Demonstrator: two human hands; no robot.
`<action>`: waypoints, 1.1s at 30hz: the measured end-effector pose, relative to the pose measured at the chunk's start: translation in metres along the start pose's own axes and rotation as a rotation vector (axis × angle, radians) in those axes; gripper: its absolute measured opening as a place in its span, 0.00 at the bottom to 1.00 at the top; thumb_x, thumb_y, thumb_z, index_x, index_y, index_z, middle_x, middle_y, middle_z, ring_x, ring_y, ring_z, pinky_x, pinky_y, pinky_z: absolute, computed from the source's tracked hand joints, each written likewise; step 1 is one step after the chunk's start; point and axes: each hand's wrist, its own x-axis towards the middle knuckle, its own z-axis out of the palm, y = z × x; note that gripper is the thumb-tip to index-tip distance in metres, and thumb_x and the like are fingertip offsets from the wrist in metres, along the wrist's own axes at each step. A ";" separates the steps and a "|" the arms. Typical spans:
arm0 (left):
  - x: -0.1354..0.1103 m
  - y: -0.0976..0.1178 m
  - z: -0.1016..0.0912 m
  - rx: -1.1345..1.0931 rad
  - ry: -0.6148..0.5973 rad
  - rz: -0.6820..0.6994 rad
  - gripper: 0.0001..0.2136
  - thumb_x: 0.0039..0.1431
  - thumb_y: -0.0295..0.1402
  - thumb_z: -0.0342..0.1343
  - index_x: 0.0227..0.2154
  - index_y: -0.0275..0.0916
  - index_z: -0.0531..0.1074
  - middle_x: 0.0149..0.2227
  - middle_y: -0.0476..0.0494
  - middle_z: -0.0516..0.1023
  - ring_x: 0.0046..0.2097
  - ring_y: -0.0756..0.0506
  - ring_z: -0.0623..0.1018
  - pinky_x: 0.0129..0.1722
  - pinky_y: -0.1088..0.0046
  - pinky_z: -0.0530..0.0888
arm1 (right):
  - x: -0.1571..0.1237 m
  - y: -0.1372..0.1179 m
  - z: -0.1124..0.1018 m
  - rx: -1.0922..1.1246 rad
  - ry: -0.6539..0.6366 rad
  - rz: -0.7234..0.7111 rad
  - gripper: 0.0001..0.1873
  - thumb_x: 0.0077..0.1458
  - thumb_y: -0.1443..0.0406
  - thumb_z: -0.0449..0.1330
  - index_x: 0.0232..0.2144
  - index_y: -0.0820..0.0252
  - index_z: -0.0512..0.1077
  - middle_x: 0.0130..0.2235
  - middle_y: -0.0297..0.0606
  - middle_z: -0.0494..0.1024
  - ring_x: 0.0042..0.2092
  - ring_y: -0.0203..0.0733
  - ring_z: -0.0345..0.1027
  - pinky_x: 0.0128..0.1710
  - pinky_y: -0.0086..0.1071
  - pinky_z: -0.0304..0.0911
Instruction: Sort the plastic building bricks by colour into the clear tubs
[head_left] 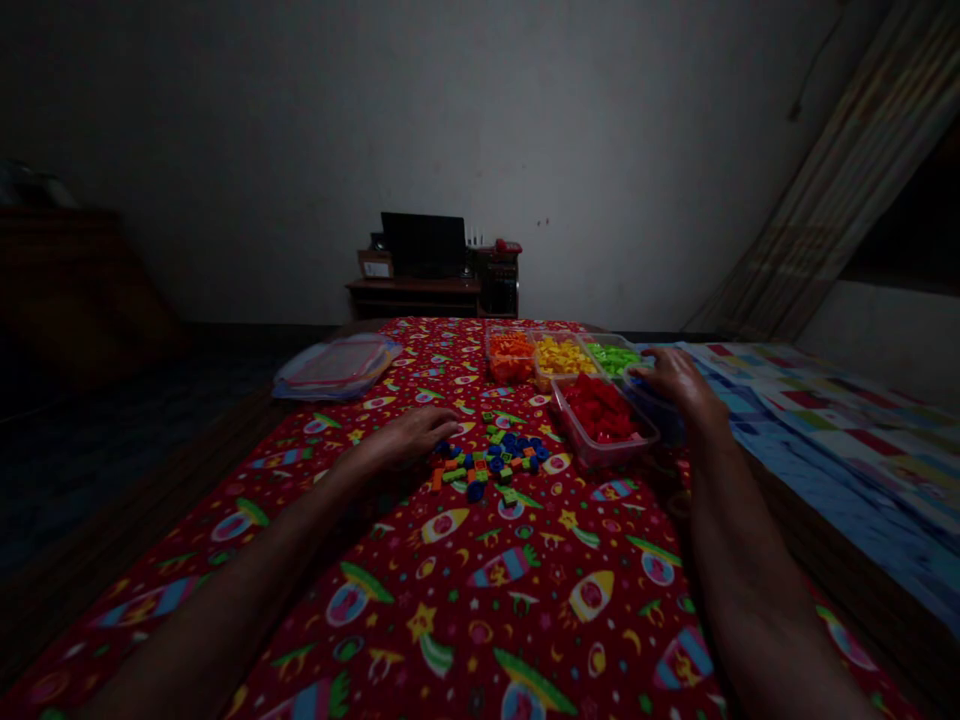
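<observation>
Bricks (496, 464) appeared light, stiff, best pinched by opposite sides. Whether left hand (414, 432) or right hand (673, 376) held any was indeterminable.

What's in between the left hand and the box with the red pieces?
In the head view, a loose scatter of small blue, green and orange blocks lies on the patterned cloth between the left hand and that box.
</observation>
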 end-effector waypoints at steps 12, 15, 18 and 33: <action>-0.063 0.039 0.059 -0.001 0.092 0.137 0.38 0.56 0.55 0.48 0.64 0.41 0.48 0.67 0.32 0.46 0.66 0.31 0.49 0.60 0.49 0.57 | -0.039 -0.125 0.012 0.228 -0.365 -0.516 0.11 0.56 0.70 0.55 0.39 0.64 0.76 0.36 0.45 0.78 0.34 0.38 0.69 0.33 0.27 0.57; -0.072 0.050 0.072 0.051 0.158 0.191 0.39 0.54 0.54 0.52 0.64 0.45 0.46 0.67 0.33 0.43 0.67 0.30 0.44 0.61 0.44 0.52 | -0.054 -0.139 0.034 0.183 -0.459 -0.635 0.12 0.55 0.71 0.56 0.41 0.64 0.75 0.38 0.45 0.78 0.37 0.39 0.69 0.34 0.27 0.57; -0.060 0.058 0.076 0.076 0.250 0.139 0.33 0.60 0.49 0.47 0.64 0.45 0.47 0.67 0.33 0.45 0.67 0.32 0.45 0.61 0.44 0.51 | -0.059 -0.143 0.049 0.116 -0.485 -0.664 0.13 0.55 0.68 0.56 0.42 0.63 0.74 0.38 0.45 0.77 0.38 0.41 0.69 0.33 0.28 0.56; -0.031 0.083 0.058 0.099 0.169 0.537 0.21 0.62 0.45 0.47 0.55 0.45 0.64 0.60 0.39 0.63 0.65 0.37 0.54 0.63 0.45 0.42 | -0.049 -0.131 0.050 -0.023 -0.423 -0.634 0.13 0.55 0.74 0.49 0.32 0.70 0.74 0.30 0.48 0.75 0.31 0.39 0.65 0.31 0.30 0.54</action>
